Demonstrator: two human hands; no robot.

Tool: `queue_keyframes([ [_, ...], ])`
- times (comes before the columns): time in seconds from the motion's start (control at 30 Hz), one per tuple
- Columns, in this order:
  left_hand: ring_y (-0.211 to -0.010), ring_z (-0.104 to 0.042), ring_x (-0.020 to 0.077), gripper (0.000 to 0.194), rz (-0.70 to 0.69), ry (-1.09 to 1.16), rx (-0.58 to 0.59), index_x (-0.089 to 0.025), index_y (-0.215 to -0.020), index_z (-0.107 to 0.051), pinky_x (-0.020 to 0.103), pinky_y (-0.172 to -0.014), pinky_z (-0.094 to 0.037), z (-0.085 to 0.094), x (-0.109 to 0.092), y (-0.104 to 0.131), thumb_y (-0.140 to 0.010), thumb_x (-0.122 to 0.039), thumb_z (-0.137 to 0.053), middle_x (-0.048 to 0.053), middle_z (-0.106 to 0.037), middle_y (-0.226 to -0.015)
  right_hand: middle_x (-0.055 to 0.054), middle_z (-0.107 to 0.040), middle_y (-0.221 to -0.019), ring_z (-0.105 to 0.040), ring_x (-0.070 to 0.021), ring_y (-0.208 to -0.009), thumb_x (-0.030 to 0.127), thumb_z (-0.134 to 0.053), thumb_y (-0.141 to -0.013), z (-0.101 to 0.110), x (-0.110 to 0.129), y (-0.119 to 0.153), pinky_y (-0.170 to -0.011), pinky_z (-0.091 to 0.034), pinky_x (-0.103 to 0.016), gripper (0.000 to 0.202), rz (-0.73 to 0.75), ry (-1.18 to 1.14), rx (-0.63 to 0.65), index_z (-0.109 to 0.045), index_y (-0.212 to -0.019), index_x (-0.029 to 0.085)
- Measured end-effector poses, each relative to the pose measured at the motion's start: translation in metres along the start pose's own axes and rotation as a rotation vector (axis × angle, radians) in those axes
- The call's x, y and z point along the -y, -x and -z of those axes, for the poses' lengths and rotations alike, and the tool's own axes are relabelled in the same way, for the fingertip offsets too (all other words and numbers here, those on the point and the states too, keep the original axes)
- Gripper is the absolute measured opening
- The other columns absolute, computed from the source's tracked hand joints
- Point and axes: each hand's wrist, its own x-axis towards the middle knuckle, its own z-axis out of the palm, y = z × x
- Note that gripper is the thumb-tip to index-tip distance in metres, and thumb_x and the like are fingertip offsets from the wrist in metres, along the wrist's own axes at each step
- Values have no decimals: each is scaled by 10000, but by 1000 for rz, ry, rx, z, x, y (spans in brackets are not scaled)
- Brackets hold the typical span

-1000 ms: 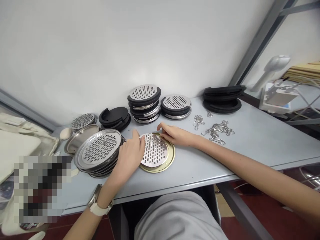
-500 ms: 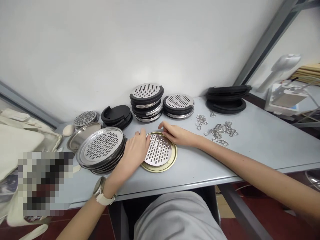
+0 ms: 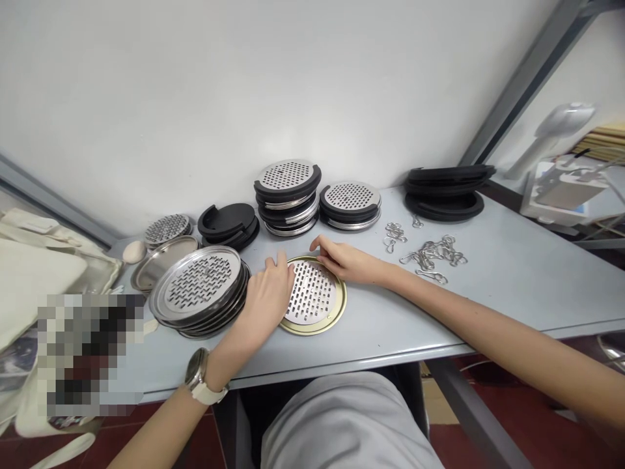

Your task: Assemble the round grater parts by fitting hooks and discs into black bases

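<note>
Grey table (image 3: pixel 512 273); hands (image 3: pixel 267 293) (image 3: pixel 349 262) half-open, touching perforated disc (image 3: pixel 312 293), gold lid (image 3: pixel 340 307).

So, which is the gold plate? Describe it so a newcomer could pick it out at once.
On the grey table, look toward the front edge, between the left hand and right hand. There the round gold plate lies under a silver disc full of holes. Its colour sets it apart: the nearby stacks show only silver and black.

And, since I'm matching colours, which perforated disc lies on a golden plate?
The perforated disc between the left hand and right hand; no other shows gold beneath.
</note>
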Motion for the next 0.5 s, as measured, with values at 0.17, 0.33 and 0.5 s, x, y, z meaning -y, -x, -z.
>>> queue_keyframes([
  [0.17, -632, -632, 232, 246, 34, 13, 6, -151, -999, -473, 268, -512, -382, -3, -7, 7, -985, -284, -267, 104, -591, -832, 3, -553, -717, -504, -145, -608, 207, -381, -919, -1, 1, 0, -603, -387, -252, 183, -10, 17, -3, -418, -1098, 188],
  [0.33, -693, -632, 240, 215, 21, 54, 20, -153, -955, -476, 278, -533, -386, 1, -6, 11, -975, -213, -270, 92, -584, -815, 12, -541, -706, -514, -144, -618, 206, -379, -922, -2, 2, 1, -590, -388, -239, 187, -22, 20, 8, -404, -1106, 189],
  [0.5, -677, -606, 204, 184, -27, 166, 47, -184, -869, -463, 290, -584, -402, 9, 5, 17, -959, -160, -305, 38, -573, -776, -1, -557, -735, -519, -148, -629, 241, -389, -930, 2, 2, 0, -587, -395, -240, 196, -29, 80, 16, -408, -1118, 188],
])
